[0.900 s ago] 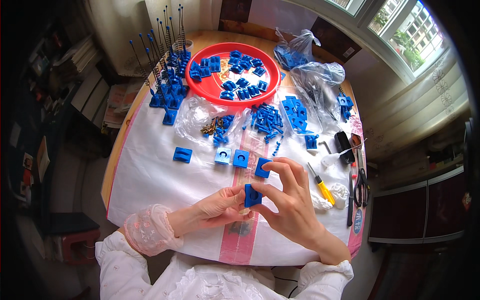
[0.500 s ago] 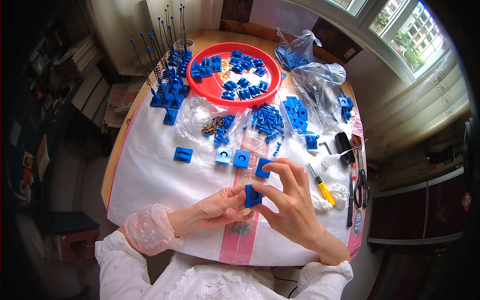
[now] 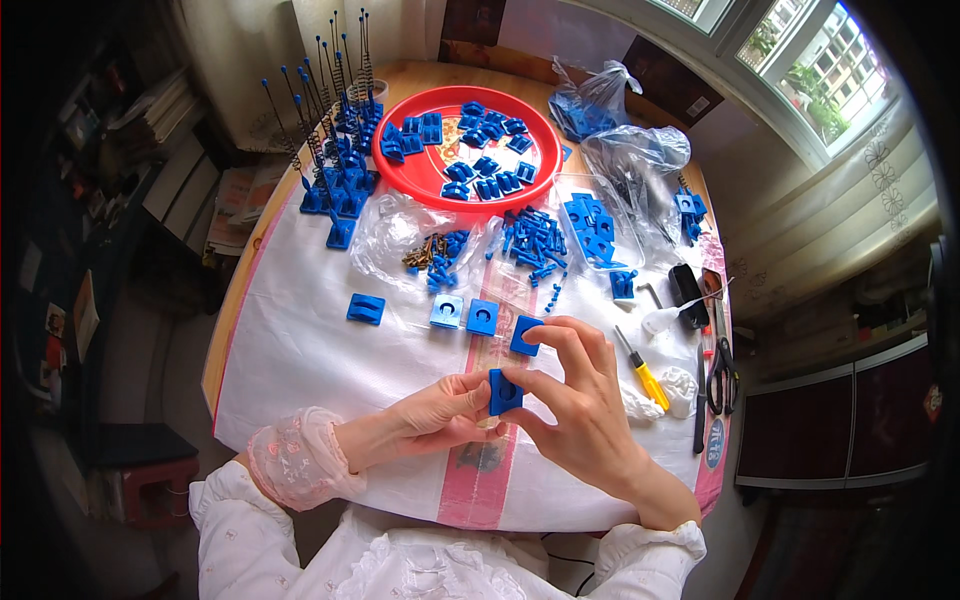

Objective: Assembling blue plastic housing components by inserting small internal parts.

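Note:
A small blue square plastic piece with a round opening is pinched between the thumb and fingers of my left hand. My right hand has its index finger and thumb at the right side of the same piece, so both hands are on it. Just beyond, the other right fingertips reach a second blue square; whether they grip it I cannot tell. To its left, in a row on the white cloth, are two more blue squares and a piece with a raised arch.
A red round tray of blue parts stands at the back. Near it are loose blue pegs, brass screws and spring-stemmed pieces. On the right lie a yellow-handled screwdriver, scissors and a white glue bottle.

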Demonstrator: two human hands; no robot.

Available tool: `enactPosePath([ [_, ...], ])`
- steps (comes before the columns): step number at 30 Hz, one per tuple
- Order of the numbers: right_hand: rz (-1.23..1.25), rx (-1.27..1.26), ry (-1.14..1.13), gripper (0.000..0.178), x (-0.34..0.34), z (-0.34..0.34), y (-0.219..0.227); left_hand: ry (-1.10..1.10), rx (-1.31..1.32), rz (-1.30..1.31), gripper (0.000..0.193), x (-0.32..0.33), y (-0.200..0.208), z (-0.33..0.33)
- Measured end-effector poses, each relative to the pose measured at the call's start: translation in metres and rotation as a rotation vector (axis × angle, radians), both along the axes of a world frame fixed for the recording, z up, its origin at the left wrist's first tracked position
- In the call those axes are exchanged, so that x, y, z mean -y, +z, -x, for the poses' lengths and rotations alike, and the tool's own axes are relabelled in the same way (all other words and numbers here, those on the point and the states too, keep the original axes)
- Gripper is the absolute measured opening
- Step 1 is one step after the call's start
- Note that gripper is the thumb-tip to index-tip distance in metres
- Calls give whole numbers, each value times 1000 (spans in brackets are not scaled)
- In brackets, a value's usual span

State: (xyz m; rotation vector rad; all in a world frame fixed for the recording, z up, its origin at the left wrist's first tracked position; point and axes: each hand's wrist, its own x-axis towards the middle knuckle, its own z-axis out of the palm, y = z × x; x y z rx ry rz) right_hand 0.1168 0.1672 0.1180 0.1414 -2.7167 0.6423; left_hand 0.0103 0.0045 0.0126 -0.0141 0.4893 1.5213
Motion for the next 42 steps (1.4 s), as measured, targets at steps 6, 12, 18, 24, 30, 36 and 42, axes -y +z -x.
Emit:
enactPosePath([
  [6,-9,1,1,41,0,0,0,-1,-10,-4,47,0,0,0],
  [12,-10,3,2,40,0,-1,0,-12,-25,-12,47,0,-4,0],
  [18,-24,2,25,39,0,-1,-1,-8,-39,-2,48,1,-4,-1],
  [24,-29,4,28,42,0,-2,-2,-3,-17,-18,44,0,-4,-1],
  [30,-18,-3,-1,41,1,-2,-2,-11,-30,-10,45,1,-1,0],
  [36,-22,-1,31,42,0,-2,-3,2,-17,-17,40,2,0,0],
  [42,-20,-8,29,43,0,-2,-4,-6,-36,-4,44,2,-1,0],
])
